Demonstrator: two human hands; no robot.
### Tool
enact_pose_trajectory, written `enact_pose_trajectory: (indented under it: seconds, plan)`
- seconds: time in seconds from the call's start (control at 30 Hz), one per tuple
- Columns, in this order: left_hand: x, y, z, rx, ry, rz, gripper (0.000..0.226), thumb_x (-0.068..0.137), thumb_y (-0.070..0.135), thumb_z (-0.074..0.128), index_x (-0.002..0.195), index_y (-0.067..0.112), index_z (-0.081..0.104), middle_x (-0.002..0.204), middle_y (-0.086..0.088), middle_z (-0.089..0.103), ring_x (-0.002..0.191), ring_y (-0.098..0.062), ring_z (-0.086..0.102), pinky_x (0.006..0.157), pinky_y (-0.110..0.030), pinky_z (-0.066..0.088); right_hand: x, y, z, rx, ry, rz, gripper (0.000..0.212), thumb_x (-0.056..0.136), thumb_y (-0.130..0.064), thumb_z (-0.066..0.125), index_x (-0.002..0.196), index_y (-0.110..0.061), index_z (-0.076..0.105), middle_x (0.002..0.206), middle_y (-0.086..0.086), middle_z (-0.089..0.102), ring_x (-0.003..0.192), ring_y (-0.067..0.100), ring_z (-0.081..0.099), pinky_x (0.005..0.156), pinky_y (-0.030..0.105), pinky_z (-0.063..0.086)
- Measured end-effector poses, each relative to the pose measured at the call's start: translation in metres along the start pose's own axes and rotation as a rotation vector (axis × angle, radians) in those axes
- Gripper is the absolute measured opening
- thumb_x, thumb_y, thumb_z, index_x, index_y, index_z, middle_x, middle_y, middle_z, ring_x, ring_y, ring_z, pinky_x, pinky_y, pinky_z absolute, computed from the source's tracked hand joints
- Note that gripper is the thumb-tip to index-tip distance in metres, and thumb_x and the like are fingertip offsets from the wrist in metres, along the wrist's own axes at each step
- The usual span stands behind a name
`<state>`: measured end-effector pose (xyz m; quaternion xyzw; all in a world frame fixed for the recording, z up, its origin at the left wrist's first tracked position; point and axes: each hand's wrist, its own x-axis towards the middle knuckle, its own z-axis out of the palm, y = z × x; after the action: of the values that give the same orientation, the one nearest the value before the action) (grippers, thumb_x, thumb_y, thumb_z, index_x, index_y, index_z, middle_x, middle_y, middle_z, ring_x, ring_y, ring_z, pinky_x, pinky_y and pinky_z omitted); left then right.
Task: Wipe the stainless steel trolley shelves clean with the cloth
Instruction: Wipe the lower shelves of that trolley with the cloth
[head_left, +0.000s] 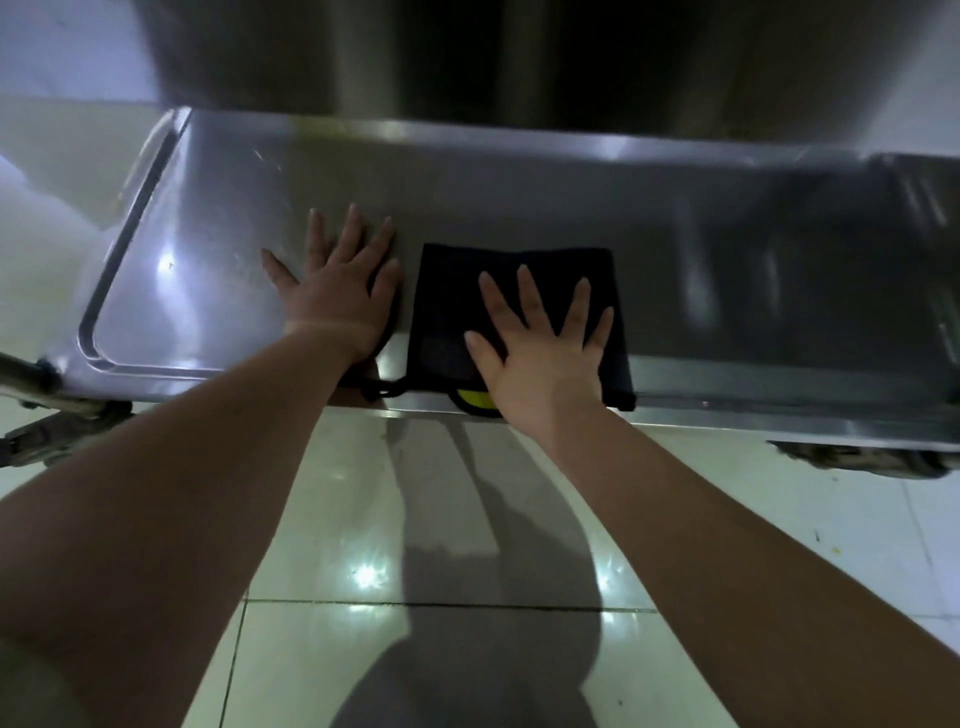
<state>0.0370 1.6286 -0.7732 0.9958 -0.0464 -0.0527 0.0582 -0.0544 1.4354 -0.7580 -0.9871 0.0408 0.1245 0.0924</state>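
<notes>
On the shelf (519, 182): a dark cloth (524, 265) lies flat by the front edge, its near hem slightly over the rim.
Right hand (540, 358): palm down on the cloth, fingers (525, 293) straight and spread, pressing it to the steel.
Left hand (337, 299): flat on bare steel just beside the cloth's left edge, fingers spread.
Yellow patch (478, 399): at the cloth's near hem, beside the right wrist.
Floor (363, 519): glossy pale tiles under the 2 forearms.

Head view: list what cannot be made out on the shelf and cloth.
In the head view:
- right end of shelf: dark, blurred, cut by the frame edge.
- middle of cloth: hidden under the right hand.
- yellow patch: partly behind that hand, unreadable.
- dirt on shelf: lost in glare.
</notes>
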Motion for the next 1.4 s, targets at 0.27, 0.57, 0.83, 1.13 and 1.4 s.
enact_pose_trajectory:
  seconds: [0.27, 0.57, 0.83, 1.13, 1.4]
  plan:
    - [-0.057, 0.118, -0.007, -0.209, 0.057, 0.291, 0.062, 0.095, 0.057, 0.031, 0.153, 0.034, 0.028, 0.164, -0.001, 0.015, 0.15, -0.035, 0.003, 0.117, -0.059, -0.001, -0.009, 0.09, -0.013, 0.094, 0.136, 0.212, 0.057, 0.1, -0.056, 0.025, 0.152, -0.048, 0.003, 0.164, -0.013, 0.003, 0.147, 0.041, -0.014, 0.115, 0.064, -0.006]
    - [-0.041, 0.109, 0.012, 0.032, -0.073, 0.174, 0.064, 0.089, 0.077, 0.014, 0.149, 0.057, -0.001, 0.164, 0.012, -0.011, 0.146, -0.041, -0.02, 0.104, -0.076, -0.012, -0.01, 0.096, -0.007, -0.07, -0.065, 0.193, 0.056, 0.098, -0.06, 0.011, 0.148, -0.052, -0.014, 0.162, -0.009, -0.019, 0.145, 0.046, -0.017, 0.111, 0.067, -0.01]
    - [-0.014, 0.07, -0.01, 0.048, -0.207, 0.09, 0.065, 0.086, 0.082, 0.009, 0.143, 0.062, -0.014, 0.162, 0.001, -0.024, 0.143, -0.046, -0.024, 0.103, -0.078, -0.012, 0.008, 0.064, -0.023, -0.06, -0.148, 0.271, 0.058, 0.099, -0.061, 0.016, 0.148, -0.052, -0.015, 0.16, -0.01, -0.025, 0.144, 0.044, -0.022, 0.113, 0.066, -0.008]
    - [-0.075, 0.004, -0.007, 0.087, -0.211, 0.124, 0.063, 0.083, 0.082, 0.007, 0.139, 0.066, -0.019, 0.161, 0.007, -0.024, 0.145, -0.041, -0.024, 0.106, -0.076, -0.009, 0.057, -0.008, 0.003, 0.039, 0.073, 0.191, 0.053, 0.099, -0.06, 0.015, 0.151, -0.052, 0.005, 0.163, -0.016, -0.001, 0.148, 0.039, -0.015, 0.113, 0.065, -0.011]
    - [0.026, 0.007, -0.009, 0.054, -0.121, 0.13, 0.065, 0.085, 0.083, 0.008, 0.144, 0.063, -0.009, 0.163, 0.003, -0.019, 0.143, -0.047, -0.022, 0.101, -0.08, -0.007, 0.057, -0.007, 0.012, -0.088, 0.117, 0.175, 0.055, 0.096, -0.065, 0.015, 0.148, -0.057, -0.001, 0.163, -0.017, -0.008, 0.147, 0.042, -0.014, 0.111, 0.069, -0.008]
